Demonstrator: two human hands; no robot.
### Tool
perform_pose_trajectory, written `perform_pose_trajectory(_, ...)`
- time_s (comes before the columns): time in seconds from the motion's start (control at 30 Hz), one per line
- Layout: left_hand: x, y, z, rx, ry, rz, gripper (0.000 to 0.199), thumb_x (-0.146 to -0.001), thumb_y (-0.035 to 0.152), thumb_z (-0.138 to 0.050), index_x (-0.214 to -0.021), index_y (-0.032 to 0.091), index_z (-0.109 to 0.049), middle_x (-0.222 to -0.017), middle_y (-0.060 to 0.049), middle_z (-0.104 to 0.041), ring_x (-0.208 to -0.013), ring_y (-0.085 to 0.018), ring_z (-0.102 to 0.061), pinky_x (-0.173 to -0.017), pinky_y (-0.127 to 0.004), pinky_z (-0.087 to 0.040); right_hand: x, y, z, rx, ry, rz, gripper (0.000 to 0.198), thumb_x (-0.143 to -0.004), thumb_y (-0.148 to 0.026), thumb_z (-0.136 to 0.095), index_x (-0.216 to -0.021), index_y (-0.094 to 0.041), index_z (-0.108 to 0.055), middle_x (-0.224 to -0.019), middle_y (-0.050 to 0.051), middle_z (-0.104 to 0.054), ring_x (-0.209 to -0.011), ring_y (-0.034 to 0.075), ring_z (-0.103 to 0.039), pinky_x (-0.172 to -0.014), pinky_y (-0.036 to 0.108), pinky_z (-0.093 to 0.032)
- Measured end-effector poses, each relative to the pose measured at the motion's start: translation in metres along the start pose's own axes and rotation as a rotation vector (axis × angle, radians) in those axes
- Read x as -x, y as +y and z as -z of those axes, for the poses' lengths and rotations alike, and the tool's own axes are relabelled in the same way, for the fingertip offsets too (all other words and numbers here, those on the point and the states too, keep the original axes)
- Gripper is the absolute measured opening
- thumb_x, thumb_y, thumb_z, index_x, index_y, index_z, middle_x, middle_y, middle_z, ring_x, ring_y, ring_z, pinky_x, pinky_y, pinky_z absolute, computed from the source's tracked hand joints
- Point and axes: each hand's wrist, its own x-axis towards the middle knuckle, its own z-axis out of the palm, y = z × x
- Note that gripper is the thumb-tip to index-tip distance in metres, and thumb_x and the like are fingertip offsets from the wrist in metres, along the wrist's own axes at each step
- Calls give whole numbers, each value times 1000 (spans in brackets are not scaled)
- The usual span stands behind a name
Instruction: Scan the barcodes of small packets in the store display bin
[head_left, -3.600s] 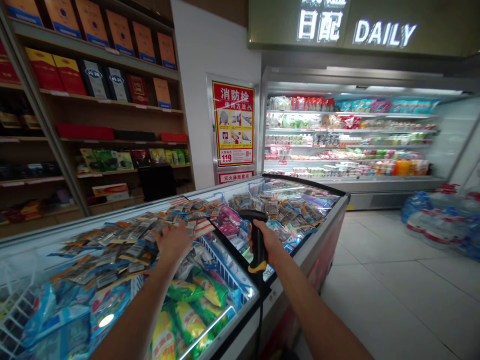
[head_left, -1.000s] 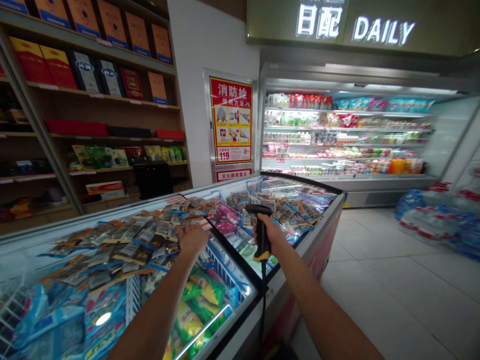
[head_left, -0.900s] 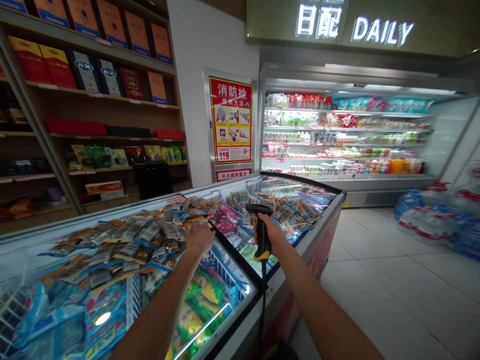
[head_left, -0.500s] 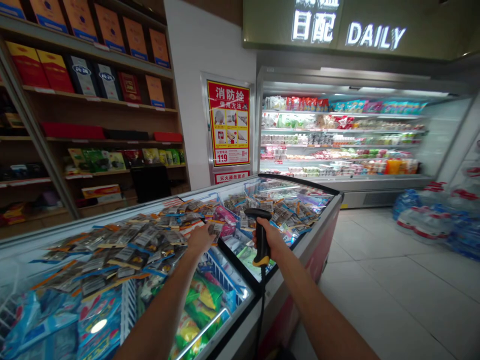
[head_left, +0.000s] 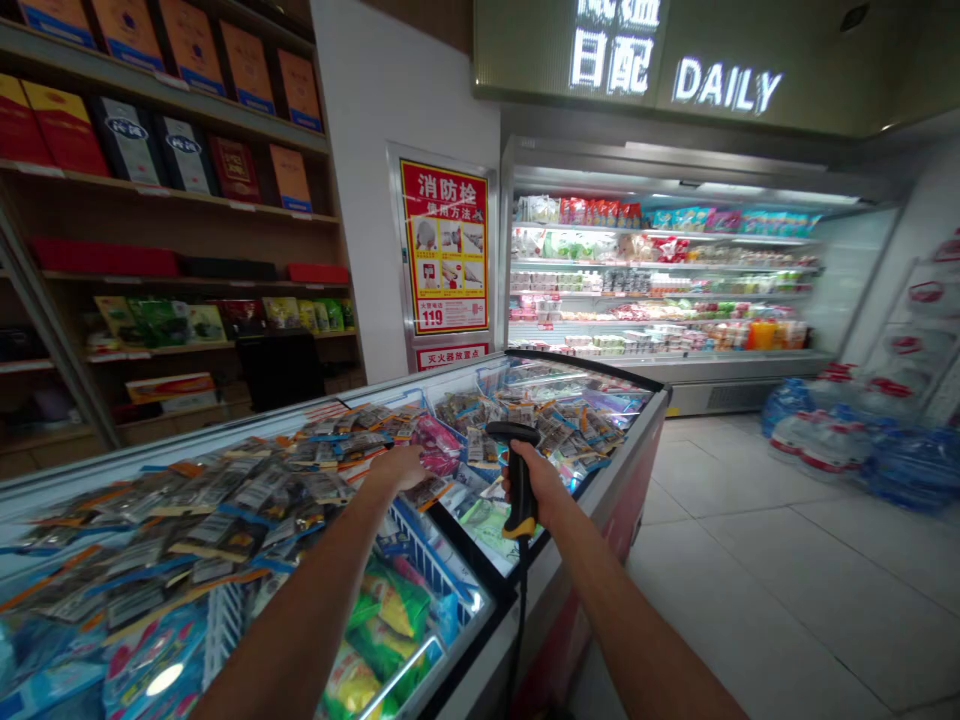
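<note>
My right hand (head_left: 546, 488) is wrapped round the grip of a black and yellow barcode scanner (head_left: 519, 492), its head pointing left and its cable hanging down. To its left, my left hand (head_left: 399, 468) is closed on a small packet (head_left: 430, 492) with a brown and orange print, held low over the freezer's black divider. The fingertips are partly hidden behind the hand. Many similar small packets (head_left: 247, 500) lie spread on the glass top of the chest freezer (head_left: 480, 540), on both sides of the divider. A pink bag (head_left: 436, 440) shows just beyond my left hand.
Under the glass are green and yellow bags (head_left: 390, 610) and a white basket (head_left: 223, 620). Shelves with boxes (head_left: 225, 160) stand at the left. A lit open fridge (head_left: 660, 270) is at the back, and bundled water bottles (head_left: 832, 430) stand on the floor at right.
The view has turned slightly right. My left hand has lowered the packet, and its face is tilted more away. The scanner stays in my right hand at nearly the same place.
</note>
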Motion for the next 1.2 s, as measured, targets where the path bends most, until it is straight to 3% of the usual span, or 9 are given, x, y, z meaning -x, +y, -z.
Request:
perform_pose_trajectory(0.13, -5, 0, -8, 26, 20, -158, 43, -70, 36, -48, -110, 21, -55, -112, -9, -57, -100, -21, -53, -81, -28, -39, -2, 0, 1, 3, 4, -7, 26, -70, -41, -52, -66, -15, -50, -47, -2, -52, -36, 9, -48, -34, 21, -38)
perform_pose_trajectory(0.2, -6, 1, -12, 48, 23, -163, 38, -69, 38, -50, -102, 21, -59, -104, -8, -62, -95, -20, -56, -78, -25, -39, -2, -1, 2, -7, -2, -1, 26, -70, -41, -52, -65, -15, -50, -47, -2, -51, -36, 9, -48, -34, 21, -38)
perform_pose_trajectory(0.3, -5, 1, -10, 127, 77, -53, 32, -66, 39, -54, -86, 16, -65, -92, -9, -65, -85, -21, -59, -69, -24, -40, 1, -3, 2, -25, -9, 3, 26, -70, -41, -52, -66, -15, -51, -47, -2, -51, -36, 9, -48, -34, 21, -37)
perform_pose_trajectory(0.4, -6, 0, -6, 321, 172, 156, 25, -72, 34, -49, -72, 16, -65, -74, -6, -66, -73, -19, -60, -61, -23, -39, 6, -7, 0, -49, -17, 8, 25, -71, -40, -51, -69, -15, -52, -46, -3, -51, -36, 9, -47, -35, 21, -38)
perform_pose_trajectory(0.5, -10, 0, -11, 561, 429, 366, 25, -74, 32, -45, -74, 15, -63, -73, -6, -66, -74, -19, -59, -62, -24, -40, 11, -11, -4, -84, -55, 8, 25, -71, -40, -51, -68, -15, -52, -46, -3, -51, -36, 9, -47, -35, 21, -38)
perform_pose_trajectory(0.63, -17, 10, -32, 789, 665, 475, 25, -74, 30, -44, -83, 14, -61, -79, -6, -65, -74, -18, -58, -65, -26, -42, 15, -12, -10, -125, -131, -26, 27, -72, -41, -49, -68, -14, -52, -48, -2, -52, -37, 8, -47, -35, 20, -38)
perform_pose_trajectory(0.8, -18, 24, -47, 944, 758, 485, 26, -71, 25, -47, -91, 14, -59, -79, -5, -62, -74, -16, -57, -70, -25, -42, 17, -12, -13, -141, -163, -66, 28, -73, -41, -48, -67, -14, -51, -48, -2, -51, -37, 8, -46, -36, 20, -38)
perform_pose_trajectory(1.2, -18, 28, -48, 954, 809, 372, 23, -67, 22, -48, -89, 18, -55, -68, 0, -55, -67, -15, -54, -67, -27, -43, 21, -14, -18, -113, -193, -59, 26, -72, -39, -49, -67, -14, -51, -47, -2, -51, -37, 8, -47, -36, 20, -38)
